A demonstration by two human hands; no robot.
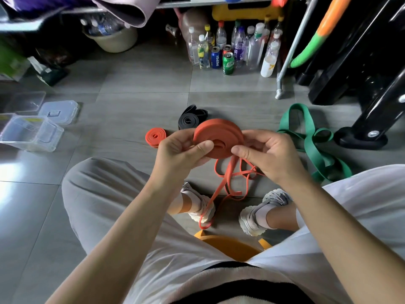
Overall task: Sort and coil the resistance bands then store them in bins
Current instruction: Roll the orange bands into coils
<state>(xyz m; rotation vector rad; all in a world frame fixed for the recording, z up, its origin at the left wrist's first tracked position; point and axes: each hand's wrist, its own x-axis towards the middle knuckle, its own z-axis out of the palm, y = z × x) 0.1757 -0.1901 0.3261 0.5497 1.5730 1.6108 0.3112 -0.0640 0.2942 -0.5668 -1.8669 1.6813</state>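
Observation:
I hold a half-coiled orange resistance band (219, 133) above the floor between my knees. My left hand (182, 150) grips the coil's left side, thumb across its face. My right hand (269, 154) pinches the coil's right edge, thumb toward its centre. The band's loose tail (228, 183) hangs down in loops to my left shoe. On the floor behind lie a small coiled orange band (155, 137) and a coiled black band (190, 119). A green band (311, 137) lies uncoiled to the right.
Clear plastic bins (30, 133) and lids (59, 110) sit on the tiled floor at the left. Bottles and cans (228, 51) stand at the back. Black equipment legs (361, 137) and a metal pole (285, 73) crowd the right. I sit on an orange stool (230, 246).

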